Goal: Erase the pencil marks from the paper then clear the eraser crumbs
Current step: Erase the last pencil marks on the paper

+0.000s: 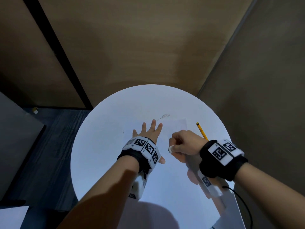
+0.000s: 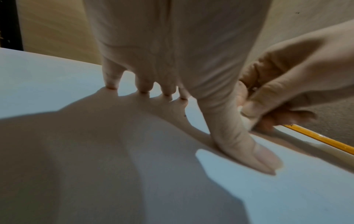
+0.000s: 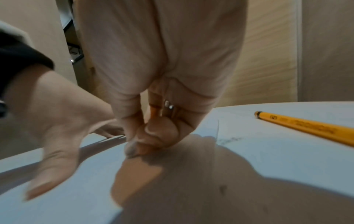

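Left hand (image 1: 149,132): flat, fingers spread, pressing the paper (image 1: 179,124).
Right hand (image 1: 184,142): fingers curled, pinching a white eraser (image 1: 170,148) on the paper.
Pencil (image 1: 201,131): just right.
Bench (image 1: 102,146): round, white.
Room: tan walls.

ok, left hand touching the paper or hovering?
Touching. In the left wrist view, the left hand has its fingertips and thumb planted on the paper.
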The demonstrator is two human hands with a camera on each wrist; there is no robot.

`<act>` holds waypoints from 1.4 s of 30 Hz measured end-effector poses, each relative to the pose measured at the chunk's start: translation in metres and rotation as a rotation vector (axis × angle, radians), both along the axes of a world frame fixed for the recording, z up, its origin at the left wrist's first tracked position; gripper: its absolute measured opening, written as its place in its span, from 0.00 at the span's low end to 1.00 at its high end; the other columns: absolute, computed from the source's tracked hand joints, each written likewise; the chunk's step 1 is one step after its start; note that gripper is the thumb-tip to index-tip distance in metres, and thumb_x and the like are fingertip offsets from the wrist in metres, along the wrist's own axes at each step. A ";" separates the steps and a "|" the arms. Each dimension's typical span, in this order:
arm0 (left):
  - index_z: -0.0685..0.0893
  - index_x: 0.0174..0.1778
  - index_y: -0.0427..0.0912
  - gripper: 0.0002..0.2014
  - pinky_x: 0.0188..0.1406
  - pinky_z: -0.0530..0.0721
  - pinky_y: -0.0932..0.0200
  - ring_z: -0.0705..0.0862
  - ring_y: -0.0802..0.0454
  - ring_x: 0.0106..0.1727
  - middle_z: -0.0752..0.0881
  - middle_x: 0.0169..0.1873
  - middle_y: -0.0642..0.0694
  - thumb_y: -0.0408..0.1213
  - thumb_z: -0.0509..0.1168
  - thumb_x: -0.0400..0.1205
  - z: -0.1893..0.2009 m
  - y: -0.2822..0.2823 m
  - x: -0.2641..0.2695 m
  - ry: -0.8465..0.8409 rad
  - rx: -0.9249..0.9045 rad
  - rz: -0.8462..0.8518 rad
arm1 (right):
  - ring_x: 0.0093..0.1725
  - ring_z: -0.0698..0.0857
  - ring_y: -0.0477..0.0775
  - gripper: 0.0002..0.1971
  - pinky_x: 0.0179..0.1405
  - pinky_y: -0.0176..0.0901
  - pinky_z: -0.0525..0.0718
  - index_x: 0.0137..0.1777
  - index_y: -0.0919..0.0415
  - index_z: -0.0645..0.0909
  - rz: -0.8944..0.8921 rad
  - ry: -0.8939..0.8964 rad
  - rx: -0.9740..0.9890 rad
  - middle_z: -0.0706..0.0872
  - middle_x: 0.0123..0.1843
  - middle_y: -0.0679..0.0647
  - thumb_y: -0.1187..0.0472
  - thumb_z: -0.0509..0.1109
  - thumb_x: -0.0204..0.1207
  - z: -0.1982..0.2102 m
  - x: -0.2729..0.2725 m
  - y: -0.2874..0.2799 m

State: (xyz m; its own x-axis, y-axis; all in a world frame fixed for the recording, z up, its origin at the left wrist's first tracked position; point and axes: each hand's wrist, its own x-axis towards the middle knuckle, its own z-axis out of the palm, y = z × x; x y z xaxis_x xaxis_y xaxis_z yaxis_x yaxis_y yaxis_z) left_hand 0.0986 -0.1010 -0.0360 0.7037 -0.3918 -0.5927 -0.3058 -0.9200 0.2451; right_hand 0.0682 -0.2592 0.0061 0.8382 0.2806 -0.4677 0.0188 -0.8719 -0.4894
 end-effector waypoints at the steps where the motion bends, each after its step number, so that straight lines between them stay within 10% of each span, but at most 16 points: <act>1: 0.31 0.81 0.53 0.66 0.76 0.41 0.29 0.34 0.38 0.82 0.30 0.81 0.49 0.56 0.79 0.64 0.000 0.000 0.000 0.000 0.004 -0.003 | 0.41 0.78 0.49 0.10 0.32 0.31 0.71 0.33 0.53 0.73 -0.003 -0.031 -0.028 0.79 0.36 0.46 0.60 0.69 0.75 0.002 0.006 0.000; 6: 0.31 0.81 0.54 0.66 0.76 0.42 0.29 0.34 0.38 0.82 0.30 0.81 0.49 0.58 0.79 0.64 0.000 0.000 0.000 0.000 0.008 -0.005 | 0.42 0.74 0.51 0.09 0.29 0.31 0.66 0.37 0.58 0.72 -0.173 -0.189 -0.011 0.77 0.38 0.49 0.60 0.67 0.78 -0.003 0.021 0.003; 13: 0.31 0.82 0.54 0.67 0.76 0.41 0.29 0.33 0.38 0.82 0.29 0.81 0.49 0.57 0.79 0.64 0.001 0.000 0.000 0.007 -0.004 -0.005 | 0.41 0.79 0.48 0.10 0.31 0.25 0.71 0.33 0.52 0.74 0.020 -0.020 -0.031 0.80 0.35 0.44 0.60 0.70 0.75 0.001 0.011 -0.003; 18: 0.30 0.81 0.54 0.67 0.75 0.41 0.29 0.33 0.38 0.82 0.29 0.81 0.49 0.58 0.79 0.64 0.001 0.001 0.000 0.010 -0.009 -0.003 | 0.44 0.78 0.53 0.09 0.32 0.36 0.71 0.36 0.57 0.74 -0.198 -0.216 -0.001 0.83 0.44 0.54 0.59 0.68 0.77 -0.007 0.026 0.000; 25: 0.31 0.81 0.54 0.67 0.75 0.40 0.29 0.33 0.38 0.82 0.29 0.81 0.49 0.57 0.79 0.64 0.000 0.001 0.000 0.004 -0.014 0.002 | 0.43 0.83 0.49 0.07 0.43 0.37 0.78 0.36 0.55 0.78 0.015 0.025 0.000 0.84 0.39 0.48 0.58 0.71 0.74 0.001 -0.004 -0.011; 33: 0.30 0.81 0.55 0.67 0.75 0.40 0.28 0.33 0.37 0.82 0.29 0.81 0.49 0.60 0.78 0.63 -0.001 0.002 0.000 -0.001 -0.010 -0.007 | 0.40 0.77 0.49 0.11 0.32 0.33 0.69 0.35 0.53 0.71 -0.188 -0.199 0.049 0.81 0.40 0.50 0.58 0.67 0.78 -0.017 0.006 -0.007; 38: 0.35 0.80 0.65 0.56 0.74 0.41 0.25 0.33 0.35 0.81 0.30 0.81 0.49 0.66 0.70 0.69 0.003 -0.004 -0.004 -0.011 -0.018 0.030 | 0.34 0.77 0.38 0.12 0.29 0.25 0.73 0.34 0.50 0.71 -0.188 -0.136 0.118 0.80 0.34 0.43 0.60 0.70 0.76 -0.013 0.000 -0.011; 42: 0.37 0.79 0.69 0.51 0.71 0.44 0.20 0.34 0.32 0.81 0.30 0.81 0.48 0.69 0.66 0.70 0.009 -0.013 -0.007 -0.031 0.036 0.044 | 0.38 0.80 0.47 0.09 0.38 0.36 0.77 0.37 0.55 0.75 -0.269 -0.134 0.144 0.82 0.38 0.49 0.59 0.71 0.75 -0.013 0.010 -0.012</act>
